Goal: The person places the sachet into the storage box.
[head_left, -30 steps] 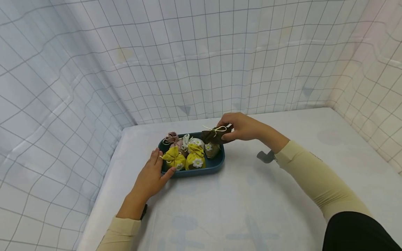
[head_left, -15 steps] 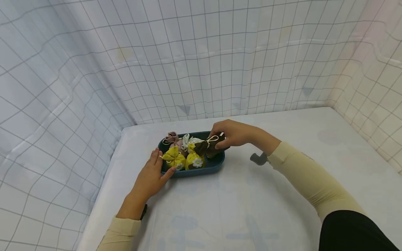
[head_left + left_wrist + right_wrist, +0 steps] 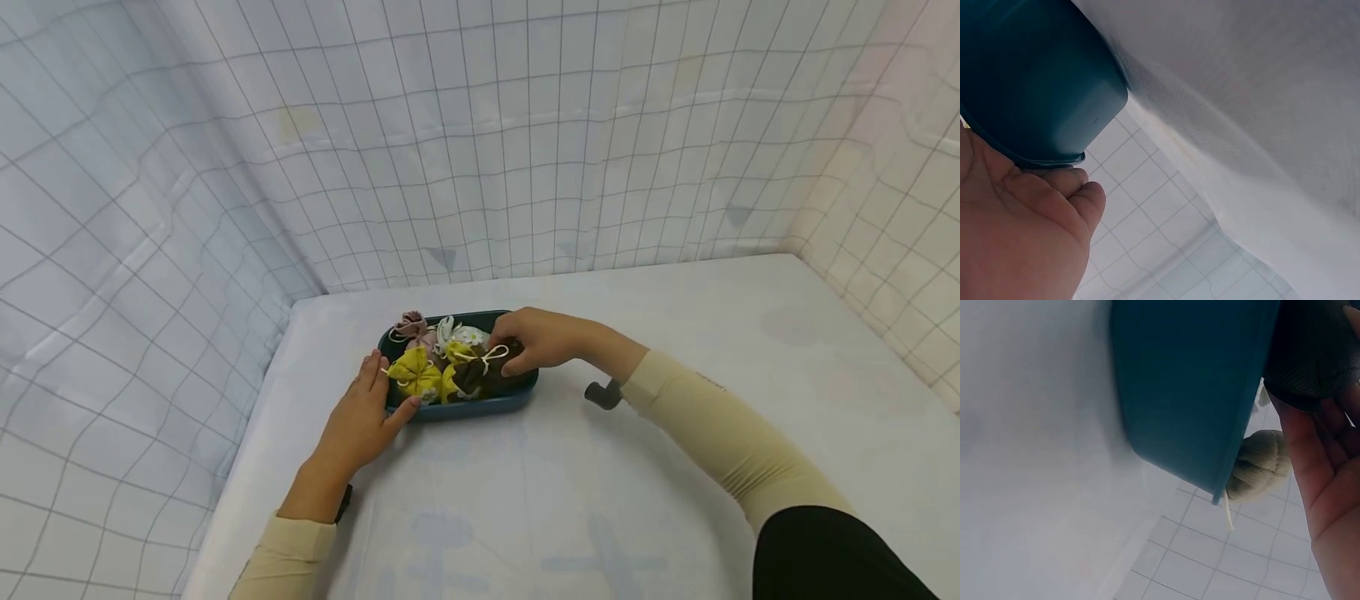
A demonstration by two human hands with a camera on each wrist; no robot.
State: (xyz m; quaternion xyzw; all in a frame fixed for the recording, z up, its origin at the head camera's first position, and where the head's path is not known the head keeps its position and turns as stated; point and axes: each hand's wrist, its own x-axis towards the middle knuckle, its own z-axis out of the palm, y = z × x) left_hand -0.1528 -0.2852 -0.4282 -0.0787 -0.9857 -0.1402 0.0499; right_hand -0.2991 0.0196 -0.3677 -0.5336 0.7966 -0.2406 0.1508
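My left hand (image 3: 362,423) rests on the left end of an oval teal tray (image 3: 472,410), fingers fairly straight along its rim and thumb at the front corner. My right hand (image 3: 551,337) pinches a dark brown drawstring pouch (image 3: 491,383) with a cream cord, low over the tray's right end. That pouch lies tilted, its neck to the left, partly covering a yellow pouch (image 3: 450,385). Another yellow pouch (image 3: 416,377), a pink one (image 3: 412,325) and a white one (image 3: 468,335) sit in the tray. In the right wrist view, an olive pouch (image 3: 1260,465) shows past the rim.
The tray stands on a white cloth-covered table (image 3: 600,500). White gridded curtains (image 3: 510,167) hang behind it and at both sides. A dark grey device (image 3: 602,395) sits under the right wrist.
My right hand has brought the brown pouch down and left, from above the tray's back right edge into its right end. The left hand has stayed on the rim.
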